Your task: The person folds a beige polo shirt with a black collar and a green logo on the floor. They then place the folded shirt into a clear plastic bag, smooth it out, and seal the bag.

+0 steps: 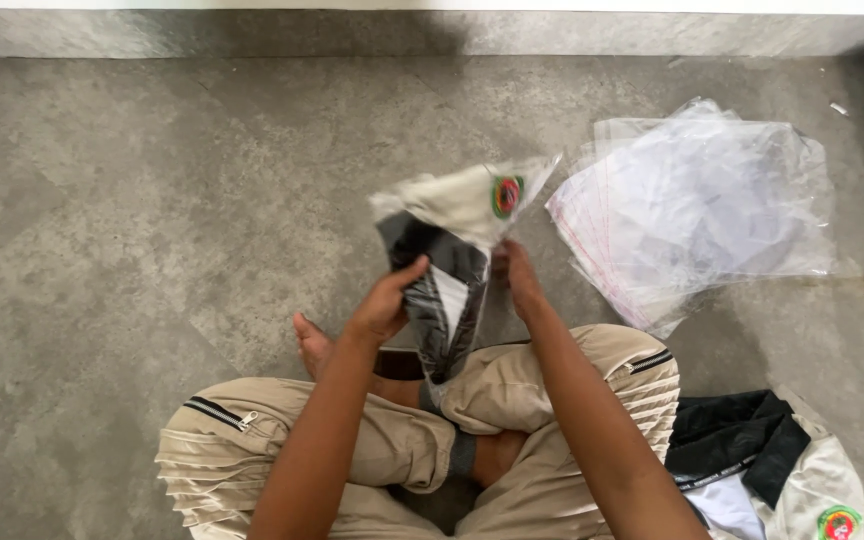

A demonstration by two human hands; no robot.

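I sit cross-legged on a grey floor. My left hand (384,300) and my right hand (518,275) both grip a folded garment (447,250), cream and black with a round red-and-green badge, partly inside a clear plastic bag. The garment hangs tilted above my knees, its lower end near my legs. My left hand holds its left edge, my right hand its right edge by the bag's mouth.
A stack of clear plastic bags (697,205) lies on the floor to the right. A pile of similar cream and black garments (772,470) sits by my right knee. A pale wall base (432,30) runs along the far edge.
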